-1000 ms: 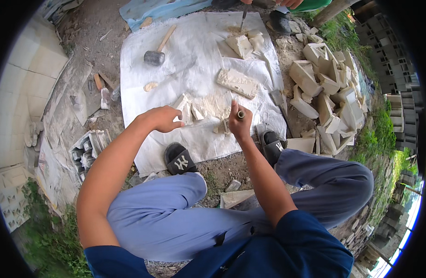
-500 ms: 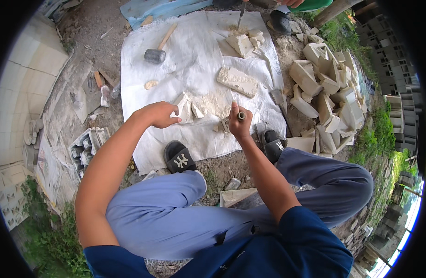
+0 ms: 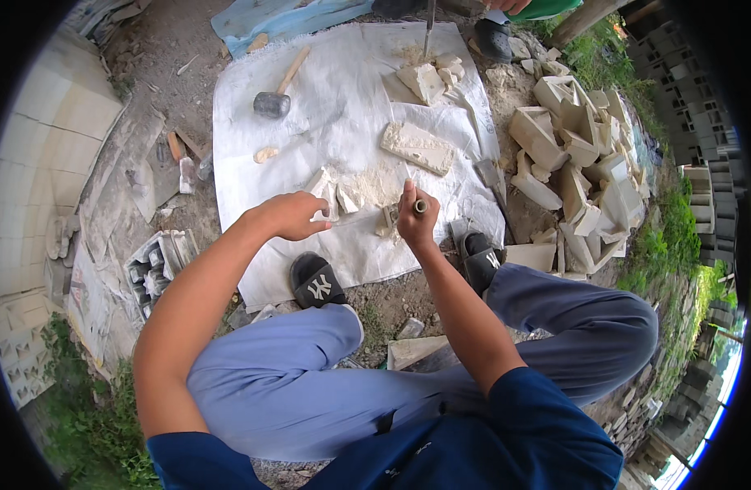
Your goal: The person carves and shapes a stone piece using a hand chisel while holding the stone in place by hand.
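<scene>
My right hand [image 3: 413, 219] is closed around an upright tool handle with a round end [image 3: 421, 206]; its lower part is hidden beneath the fist, so the kind of tool does not show. Bent and apart, the fingers of my left hand [image 3: 294, 216] hover beside broken off-white chunks [image 3: 348, 198] and hold nothing. Pale crumbs and powder surround these chunks on a white woven sheet [image 3: 331, 77]. Just beyond my right hand lies a rough-faced off-white slab [image 3: 418, 148]. A black-headed mallet [image 3: 272, 104] with a wooden handle rests farther off on the sheet.
To the right, a heap of broken off-white pieces [image 3: 575, 139] borders the sheet, with a flat-bladed tool [image 3: 491, 175] nearer. At the far edge, another person's hand [image 3: 510, 6] shows near a thin upright metal rod [image 3: 429, 33]. A hollow block [image 3: 157, 265] stands left.
My left hand has come slightly nearer to me and to the right. My right hand has shifted a little left, still gripping the handle. The far metal rod has moved slightly.
</scene>
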Demonstrator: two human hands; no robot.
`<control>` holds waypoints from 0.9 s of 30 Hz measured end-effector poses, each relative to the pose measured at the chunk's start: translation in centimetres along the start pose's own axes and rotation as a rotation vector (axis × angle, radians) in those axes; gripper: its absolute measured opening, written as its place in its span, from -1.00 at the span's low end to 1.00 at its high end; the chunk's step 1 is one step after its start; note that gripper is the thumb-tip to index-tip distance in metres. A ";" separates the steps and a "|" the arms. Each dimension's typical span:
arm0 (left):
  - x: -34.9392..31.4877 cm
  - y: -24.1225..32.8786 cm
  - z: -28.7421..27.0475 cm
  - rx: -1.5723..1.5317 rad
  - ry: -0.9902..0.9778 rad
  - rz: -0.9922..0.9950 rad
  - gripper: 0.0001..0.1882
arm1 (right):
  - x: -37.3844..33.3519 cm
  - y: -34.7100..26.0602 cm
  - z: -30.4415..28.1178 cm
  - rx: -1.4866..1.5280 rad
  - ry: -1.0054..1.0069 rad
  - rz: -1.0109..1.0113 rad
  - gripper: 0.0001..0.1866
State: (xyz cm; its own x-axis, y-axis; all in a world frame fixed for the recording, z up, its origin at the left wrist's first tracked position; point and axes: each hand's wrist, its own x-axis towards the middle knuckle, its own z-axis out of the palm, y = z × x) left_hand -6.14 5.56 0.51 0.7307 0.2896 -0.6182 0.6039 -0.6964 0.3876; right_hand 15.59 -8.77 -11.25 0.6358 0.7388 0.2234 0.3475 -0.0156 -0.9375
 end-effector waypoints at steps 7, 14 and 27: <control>-4.6 0.8 -5.2 0.023 0.253 -0.073 -0.61 | 1.7 -1.9 1.4 0.031 -0.018 -0.002 -0.47; -12.8 6.3 -9.5 0.039 0.450 -0.225 -0.59 | 1.3 -1.1 0.3 0.041 -0.097 -0.010 -0.52; -13.8 14.4 -4.9 -0.021 0.554 -0.202 -0.59 | 1.6 -0.5 -1.4 0.190 -0.323 0.177 -0.48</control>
State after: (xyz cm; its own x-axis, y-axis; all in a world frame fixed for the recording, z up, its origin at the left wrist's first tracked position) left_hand -5.97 -5.26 17.94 0.6548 0.7186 -0.2340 0.7502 -0.5806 0.3163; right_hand 17.45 -8.52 -10.00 0.4147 0.9099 -0.0124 0.0998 -0.0590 -0.9933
